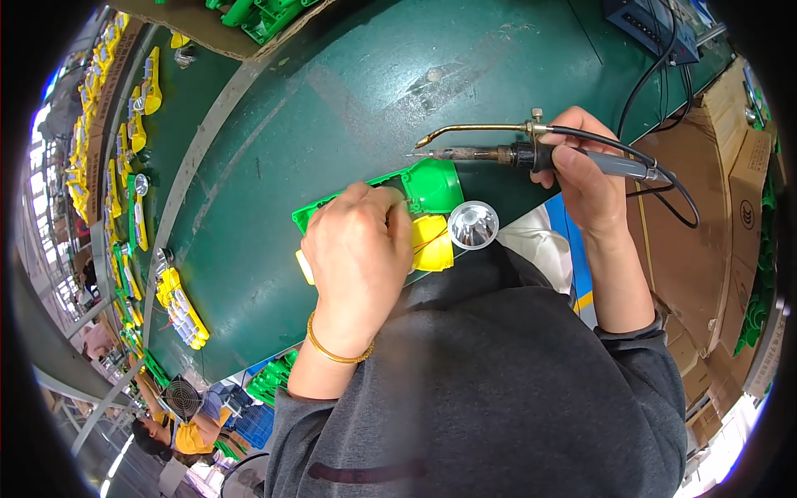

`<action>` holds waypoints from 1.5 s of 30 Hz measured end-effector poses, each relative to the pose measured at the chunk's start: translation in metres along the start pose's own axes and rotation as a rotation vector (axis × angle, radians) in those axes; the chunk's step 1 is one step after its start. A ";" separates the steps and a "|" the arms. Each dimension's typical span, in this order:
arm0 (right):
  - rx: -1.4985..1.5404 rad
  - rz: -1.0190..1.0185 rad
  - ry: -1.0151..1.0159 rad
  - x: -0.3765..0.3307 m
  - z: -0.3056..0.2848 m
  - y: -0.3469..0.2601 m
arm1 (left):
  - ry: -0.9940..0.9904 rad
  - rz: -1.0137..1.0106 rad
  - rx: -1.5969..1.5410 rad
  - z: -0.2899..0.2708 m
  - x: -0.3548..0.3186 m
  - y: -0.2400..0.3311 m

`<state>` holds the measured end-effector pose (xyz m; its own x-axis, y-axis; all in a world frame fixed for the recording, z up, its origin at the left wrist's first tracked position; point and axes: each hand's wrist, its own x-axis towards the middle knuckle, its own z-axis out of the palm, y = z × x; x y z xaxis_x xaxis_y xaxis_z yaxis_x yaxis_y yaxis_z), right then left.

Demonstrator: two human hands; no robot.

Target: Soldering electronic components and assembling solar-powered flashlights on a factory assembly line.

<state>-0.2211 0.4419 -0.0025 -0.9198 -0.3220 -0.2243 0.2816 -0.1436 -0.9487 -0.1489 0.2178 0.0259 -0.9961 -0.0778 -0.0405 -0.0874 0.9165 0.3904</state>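
In my right hand (585,170) is a soldering iron (610,163), gripped like a pen, with a thin brass feed tube (477,128) clamped above it. The iron's tip points left, just above the green half shell (436,187), which looks like a flashlight housing. My left hand (357,241) is closed over this green shell and the yellow half shell (433,245) beside it, its fingers curled down and hiding the middle of both. Thin dark wires cross the yellow shell. A shiny cone-shaped reflector (473,225) sits at the right end of the yellow shell, near my body.
Left on the green table (274,166) lies a yellow unit with silvery cells (178,305). More yellow and green units line a strip (137,191) farther left. A cardboard box of green shells (266,21) stands at the far edge, a blue device (652,29) far right. A person (187,432) works lower left.
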 end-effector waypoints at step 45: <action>0.072 -0.287 0.191 0.016 0.040 0.021 | 0.148 -0.111 0.244 -0.127 0.091 -0.347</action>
<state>-0.2191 0.3964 -0.0167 -0.9968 -0.0793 0.0056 0.0161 -0.2708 -0.9625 -0.2102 -0.1573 0.0039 -0.9723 -0.2226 0.0712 -0.2094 0.9650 0.1576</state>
